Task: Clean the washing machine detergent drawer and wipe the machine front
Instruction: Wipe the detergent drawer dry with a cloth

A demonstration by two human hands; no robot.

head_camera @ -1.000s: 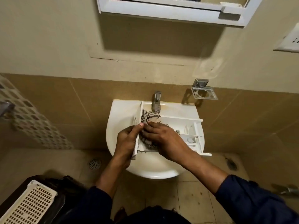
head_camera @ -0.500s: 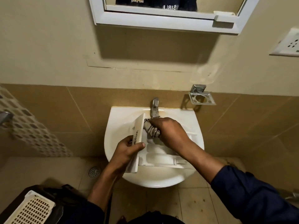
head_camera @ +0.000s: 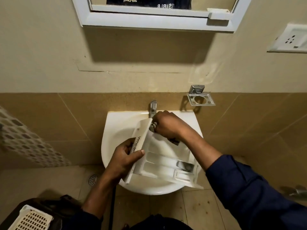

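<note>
Over the basin point(head_camera: 116, 123), beneath the tap point(head_camera: 153, 106), we hold the drawer point(head_camera: 166, 161) tilted, its front panel point(head_camera: 141, 138) raised at the left; our left hand point(head_camera: 123, 161) grips that panel, thumb across its near face and fingers behind, likely to steady the drawer for scrubbing and let any runoff fall into the bowl; our right hand point(head_camera: 167, 125) is curled round a checked cloth point(head_camera: 153, 126), pressing it into the far corner beside the panel, where residue would tend to gather. White, hard and glossy, the plastic drawer is a long box split by thin ribs into channels, with a darker opening at its near right end; the cloth looks soft and bunched; the basin is smooth, rounded ceramic; the tap is bright metal, and whether water runs we cannot tell; the machine is out of view.
</note>
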